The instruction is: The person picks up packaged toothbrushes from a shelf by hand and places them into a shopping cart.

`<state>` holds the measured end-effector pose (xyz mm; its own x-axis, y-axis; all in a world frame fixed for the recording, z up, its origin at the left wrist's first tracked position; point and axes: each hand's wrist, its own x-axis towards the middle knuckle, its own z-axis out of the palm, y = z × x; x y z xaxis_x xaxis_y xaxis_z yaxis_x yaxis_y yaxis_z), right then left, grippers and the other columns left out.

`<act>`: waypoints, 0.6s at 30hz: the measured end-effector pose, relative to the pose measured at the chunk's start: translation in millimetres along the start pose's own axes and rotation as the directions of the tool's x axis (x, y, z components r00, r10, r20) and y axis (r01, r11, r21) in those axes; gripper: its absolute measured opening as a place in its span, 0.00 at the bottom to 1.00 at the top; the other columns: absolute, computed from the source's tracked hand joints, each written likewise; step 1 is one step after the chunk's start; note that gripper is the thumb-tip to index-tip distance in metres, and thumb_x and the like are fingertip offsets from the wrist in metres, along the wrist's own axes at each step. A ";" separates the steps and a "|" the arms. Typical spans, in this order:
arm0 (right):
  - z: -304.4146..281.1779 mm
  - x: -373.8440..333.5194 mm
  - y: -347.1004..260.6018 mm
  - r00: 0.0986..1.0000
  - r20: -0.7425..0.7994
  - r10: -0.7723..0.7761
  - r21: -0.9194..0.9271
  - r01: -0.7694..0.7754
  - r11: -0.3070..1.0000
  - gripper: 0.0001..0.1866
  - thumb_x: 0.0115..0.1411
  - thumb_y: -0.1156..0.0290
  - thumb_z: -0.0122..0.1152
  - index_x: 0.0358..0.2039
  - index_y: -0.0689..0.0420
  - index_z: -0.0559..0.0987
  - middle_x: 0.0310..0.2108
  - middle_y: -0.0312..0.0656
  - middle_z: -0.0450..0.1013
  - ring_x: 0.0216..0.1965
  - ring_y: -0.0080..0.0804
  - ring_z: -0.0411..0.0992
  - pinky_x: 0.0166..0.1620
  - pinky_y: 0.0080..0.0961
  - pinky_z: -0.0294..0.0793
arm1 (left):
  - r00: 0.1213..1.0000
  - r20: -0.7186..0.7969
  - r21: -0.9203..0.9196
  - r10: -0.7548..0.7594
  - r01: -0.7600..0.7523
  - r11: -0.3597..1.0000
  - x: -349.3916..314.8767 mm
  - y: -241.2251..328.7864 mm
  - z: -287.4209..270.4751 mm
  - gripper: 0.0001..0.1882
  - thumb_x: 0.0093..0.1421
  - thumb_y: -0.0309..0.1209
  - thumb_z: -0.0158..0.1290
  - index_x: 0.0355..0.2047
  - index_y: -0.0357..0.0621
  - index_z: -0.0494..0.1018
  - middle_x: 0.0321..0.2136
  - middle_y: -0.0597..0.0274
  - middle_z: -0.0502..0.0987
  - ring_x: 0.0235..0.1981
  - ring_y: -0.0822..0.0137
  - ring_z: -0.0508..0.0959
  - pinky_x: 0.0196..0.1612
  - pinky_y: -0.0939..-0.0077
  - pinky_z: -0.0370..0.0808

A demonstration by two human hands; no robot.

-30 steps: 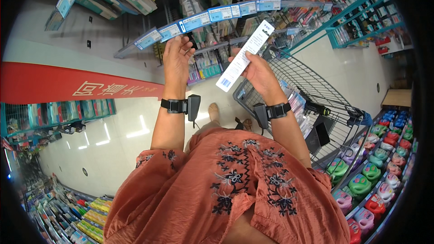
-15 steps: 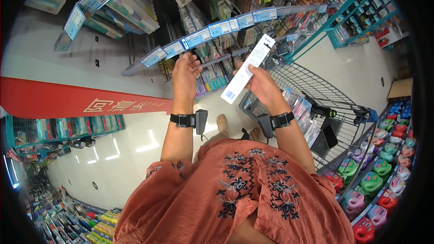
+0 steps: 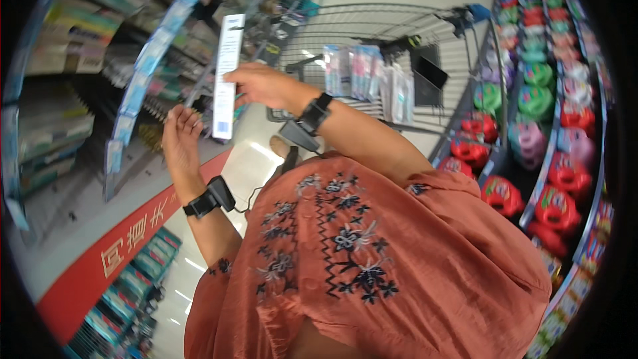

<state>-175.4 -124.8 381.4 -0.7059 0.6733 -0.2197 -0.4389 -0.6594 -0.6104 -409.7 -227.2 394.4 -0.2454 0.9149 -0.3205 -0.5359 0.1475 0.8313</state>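
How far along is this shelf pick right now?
Done: several packets already lie in the wire cart. In hand: the right hand holds a long white package upright near the shelf edge; the left hand is open beside it. Left: that package is not in the cart yet.

We see a long white package (image 3: 226,80) in the right hand (image 3: 262,86), pale packets (image 3: 362,73) in the cart, blue shelf labels (image 3: 143,80) at left, red jugs (image 3: 551,179) at right.
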 end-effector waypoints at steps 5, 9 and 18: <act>-1.0 -18.2 -6.5 0.997 -0.075 -0.026 -0.002 0.026 1.000 0.17 0.67 0.66 0.59 0.51 0.63 0.74 0.45 0.45 0.75 0.45 0.38 0.75 0.46 0.41 0.80 | 0.987 0.110 0.271 -0.114 0.081 0.959 -4.2 -13.0 31.0 0.22 0.70 0.44 0.51 0.52 0.37 0.72 0.44 0.59 0.78 0.44 0.69 0.77 0.48 0.73 0.76; -13.3 -26.6 -4.8 0.990 -0.132 -0.045 0.020 0.048 0.999 0.16 0.67 0.66 0.59 0.49 0.64 0.74 0.45 0.45 0.75 0.45 0.39 0.76 0.48 0.43 0.80 | 0.974 0.157 0.434 -0.161 0.078 0.898 -10.3 -17.8 58.9 0.23 0.70 0.43 0.50 0.55 0.37 0.70 0.44 0.59 0.77 0.41 0.71 0.77 0.46 0.77 0.75; -28.6 -44.2 -1.0 0.980 -0.165 -0.111 0.081 0.126 0.989 0.18 0.65 0.68 0.59 0.50 0.67 0.73 0.45 0.48 0.75 0.48 0.43 0.75 0.51 0.46 0.79 | 0.922 0.256 0.639 -0.291 0.065 0.766 -1.8 -29.7 80.0 0.20 0.67 0.40 0.55 0.52 0.39 0.71 0.36 0.67 0.76 0.31 0.77 0.75 0.35 0.81 0.74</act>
<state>-127.9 -144.4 370.0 -0.5512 0.7883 -0.2735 -0.5676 -0.5945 -0.5696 -328.7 -203.1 406.6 0.1364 0.8966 -0.4213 0.0900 0.4123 0.9066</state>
